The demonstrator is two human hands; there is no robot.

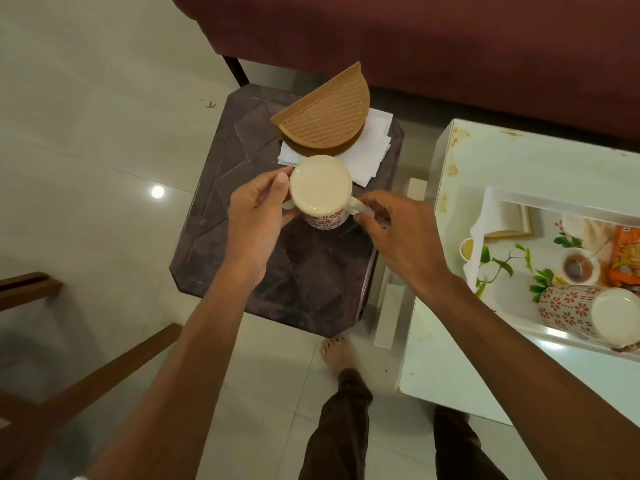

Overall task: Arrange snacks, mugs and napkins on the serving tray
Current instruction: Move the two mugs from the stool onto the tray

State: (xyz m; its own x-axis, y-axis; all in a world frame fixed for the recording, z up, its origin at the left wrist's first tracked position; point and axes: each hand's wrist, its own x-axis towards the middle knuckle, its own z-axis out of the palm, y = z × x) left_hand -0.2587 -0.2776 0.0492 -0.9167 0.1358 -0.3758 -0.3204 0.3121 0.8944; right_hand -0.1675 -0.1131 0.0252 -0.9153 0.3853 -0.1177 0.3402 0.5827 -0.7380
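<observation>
Currently, left hand (254,216) gripping upturned mug (320,188) side, right hand (394,233) pinching its handle, over dark table (311,271), napkins (367,150) lying at far edge.

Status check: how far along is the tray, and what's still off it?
Done: a red-flowered white mug, base showing, and an orange snack packet sit in the white floral serving tray. In hand: the left hand grips a second matching mug, base up, over the dark stool; the right hand pinches its handle. Left: that mug, then the white paper napkins under the tan half-round holder.
</observation>
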